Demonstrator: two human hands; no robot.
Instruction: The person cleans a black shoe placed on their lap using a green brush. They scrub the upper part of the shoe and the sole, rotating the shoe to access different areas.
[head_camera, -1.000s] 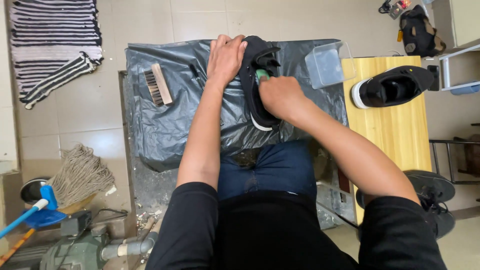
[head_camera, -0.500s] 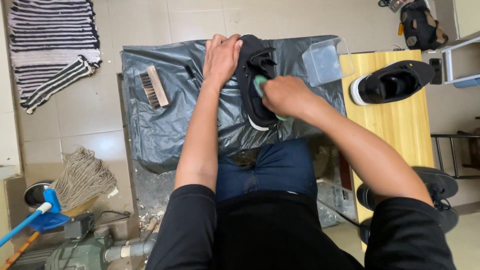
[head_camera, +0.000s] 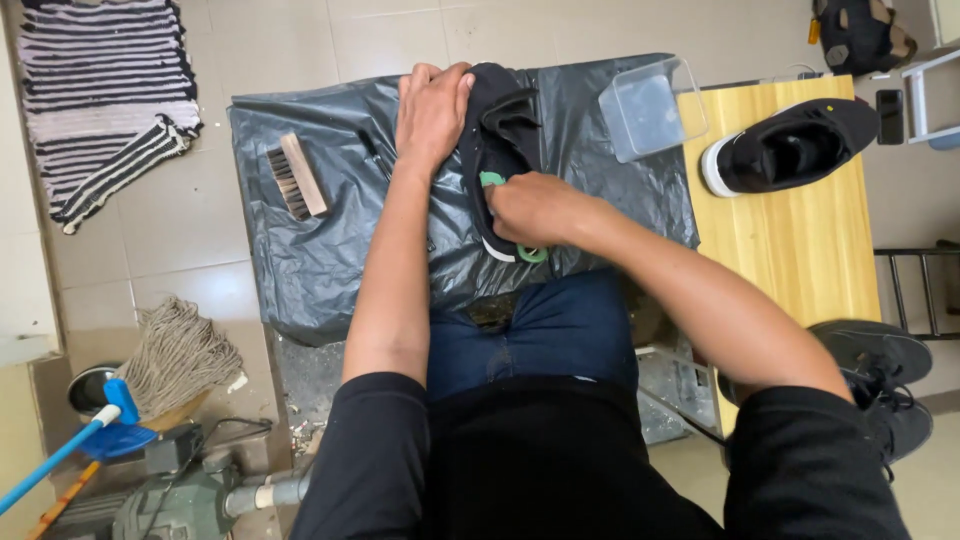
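Observation:
A black shoe with a white sole (head_camera: 492, 150) lies on its side on a table covered with a black plastic sheet (head_camera: 320, 240). My left hand (head_camera: 432, 110) presses flat on the shoe's toe end and holds it down. My right hand (head_camera: 535, 208) is closed around a green object (head_camera: 489, 180), only partly visible, and presses it against the shoe's side near the heel.
A wooden brush (head_camera: 295, 177) lies on the sheet to the left. A clear plastic tub (head_camera: 650, 105) stands at the sheet's right edge. A second black shoe (head_camera: 790, 148) rests on the wooden table (head_camera: 790, 250). A striped mat (head_camera: 95, 95), a mop (head_camera: 170, 355) and another shoe (head_camera: 880, 375) are on the floor.
My right hand with the green object has slid a little along the shoe's side. The left hand keeps holding the shoe's toe end.

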